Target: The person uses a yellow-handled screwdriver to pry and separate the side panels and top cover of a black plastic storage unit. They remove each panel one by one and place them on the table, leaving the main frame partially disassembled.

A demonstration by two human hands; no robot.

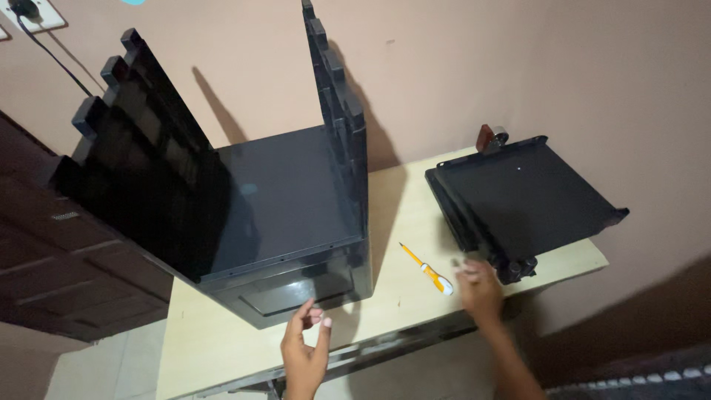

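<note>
A black box-shaped case (281,200) stands on a pale wooden table (385,215), with two tall black side panels rising from it. My left hand (305,348) hovers just in front of the case's lower front edge, fingers apart and holding nothing. My right hand (480,290) rests on the table, blurred, right beside the near corner of a flat black tray-like cover (522,200). A yellow and white screwdriver (427,269) lies on the table just left of my right hand, apart from it.
A small brown and silver object (489,137) sits behind the black cover by the pink wall. A dark wooden cabinet (67,259) stands left of the table. A plug and black cable (33,22) hang at the top left.
</note>
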